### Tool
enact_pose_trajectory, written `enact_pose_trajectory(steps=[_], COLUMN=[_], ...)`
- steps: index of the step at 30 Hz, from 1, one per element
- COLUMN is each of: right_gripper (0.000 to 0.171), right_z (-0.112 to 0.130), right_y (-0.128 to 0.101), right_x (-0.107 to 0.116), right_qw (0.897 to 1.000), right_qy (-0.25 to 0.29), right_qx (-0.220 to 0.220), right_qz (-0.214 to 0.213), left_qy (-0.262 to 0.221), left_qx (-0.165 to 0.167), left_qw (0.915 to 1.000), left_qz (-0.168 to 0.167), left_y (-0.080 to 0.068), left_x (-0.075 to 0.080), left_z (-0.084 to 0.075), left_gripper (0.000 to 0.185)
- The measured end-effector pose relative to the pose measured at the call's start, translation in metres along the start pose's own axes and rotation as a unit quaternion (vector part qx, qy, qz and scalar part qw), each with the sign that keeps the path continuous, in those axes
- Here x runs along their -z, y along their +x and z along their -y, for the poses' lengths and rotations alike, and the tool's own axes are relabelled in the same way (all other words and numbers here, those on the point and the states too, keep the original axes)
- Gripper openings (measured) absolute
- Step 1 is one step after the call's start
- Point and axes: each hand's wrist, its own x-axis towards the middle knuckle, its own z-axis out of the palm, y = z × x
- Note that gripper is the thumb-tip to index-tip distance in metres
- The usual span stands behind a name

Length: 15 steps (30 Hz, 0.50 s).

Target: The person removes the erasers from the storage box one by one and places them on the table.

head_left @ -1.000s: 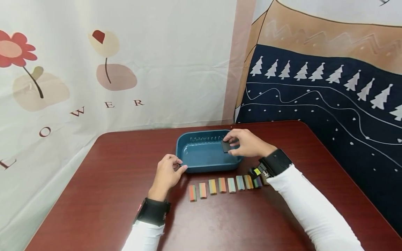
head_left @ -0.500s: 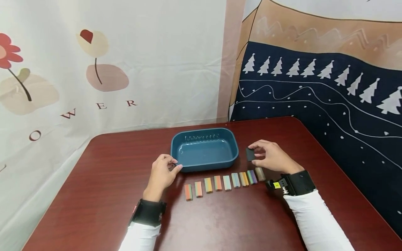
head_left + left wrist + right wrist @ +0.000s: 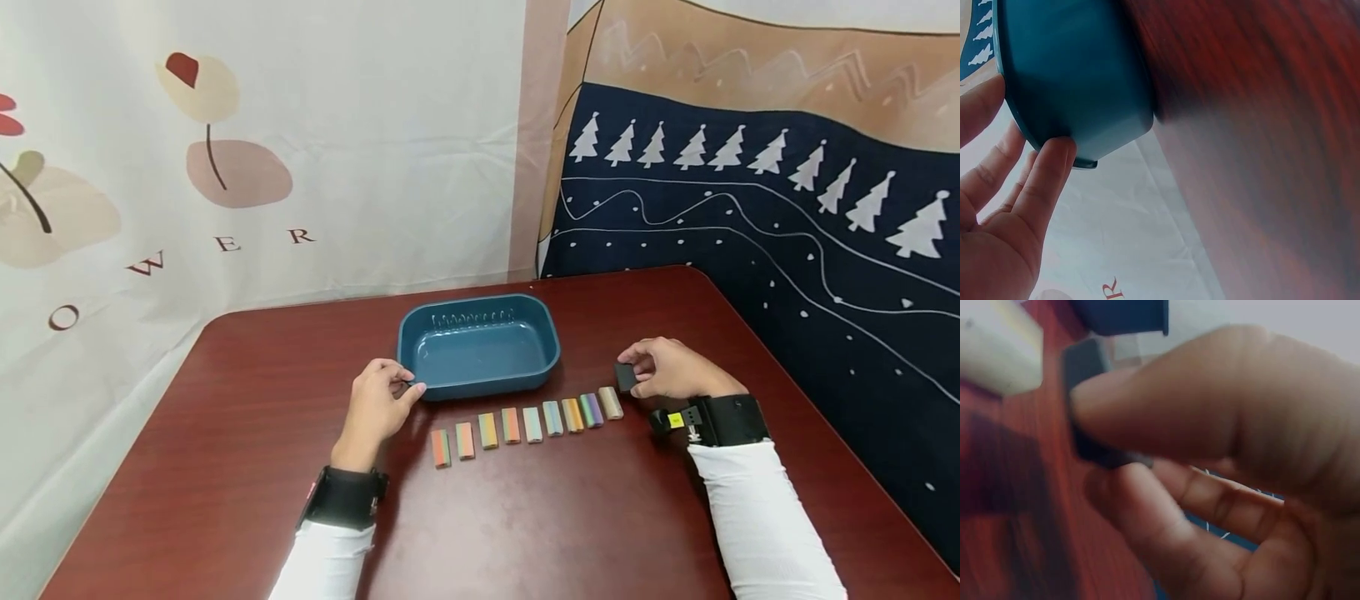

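Note:
My left hand [image 3: 375, 404] holds the near-left corner of a teal rectangular basin [image 3: 480, 388], thumb and fingers at its rim. The left wrist view shows fingertips [image 3: 1059, 147] against the basin's outer wall. To the right of the basin, my right hand [image 3: 675, 368] pinches a small black rectangular block [image 3: 624, 378] between thumb and fingers. That block is just beyond the right end of a row of several small striped blocks [image 3: 533, 425]. Close by in the right wrist view stands a blurred pale block [image 3: 1000, 350], the nearest of the row.
The dark red-brown table [image 3: 525, 517] has rounded far corners. Behind it hangs a white cloth [image 3: 390, 150] with flower prints, and on the right a navy cloth [image 3: 675, 208] with white trees.
My right hand has carried the black block from over the basin's right side out to the right, to the end of the block row. My left hand stays at the basin's corner.

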Motion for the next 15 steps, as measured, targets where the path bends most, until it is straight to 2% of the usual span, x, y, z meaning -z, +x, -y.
enact_pose_trajectory(steps=[8,15], right_gripper=[0.042,0.042], right_z=[-0.0074,-0.01], right_y=[0.0028,0.0003], right_x=[-0.004,-0.0081], right_qw=[0.999,0.999], right_qy=[0.004,0.009], right_qx=[-0.018,-0.026], right_qz=[0.038,0.038], left_qy=[0.003,0.003], left_qx=[0.004,-0.002], left_qw=[1.0,1.0], left_qz=[-0.001,-0.004], left_y=[-0.0019,-0.0016], left_x=[0.0014,0.0], left_z=[0.0008,-0.0015], left_gripper=[0.019,0.019])
